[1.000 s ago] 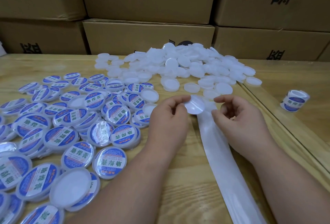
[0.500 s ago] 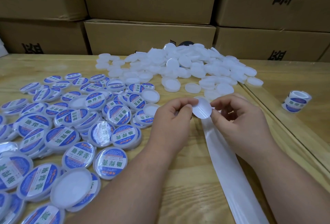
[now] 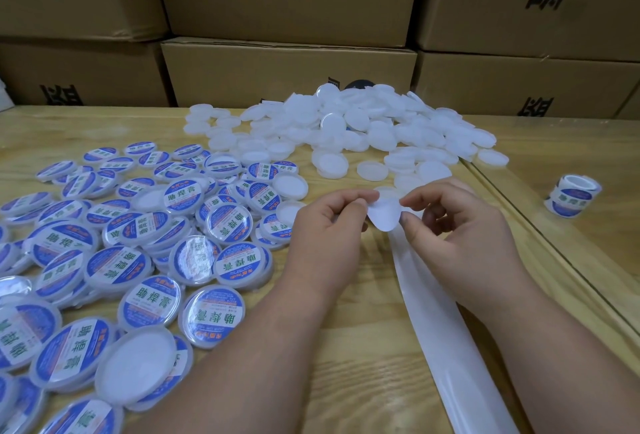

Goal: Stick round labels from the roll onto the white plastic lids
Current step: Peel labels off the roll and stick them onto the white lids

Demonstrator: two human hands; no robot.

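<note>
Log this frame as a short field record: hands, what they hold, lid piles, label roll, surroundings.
left hand: pinches round label's left edge
right hand: pinches its right edge
round label: white side to camera, at the top end of the backing strip
labelled lids: spread at left
plain white lids: heap at centre back
label roll: upright, far right
table: light wood
cardboard boxes: stacked behind

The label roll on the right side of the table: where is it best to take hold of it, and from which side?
Grip the label roll by its curved outer wall, fingers coming from above. It stands upright on the table with its open core facing up, apart from the lids, so opposite sides look free.
</note>
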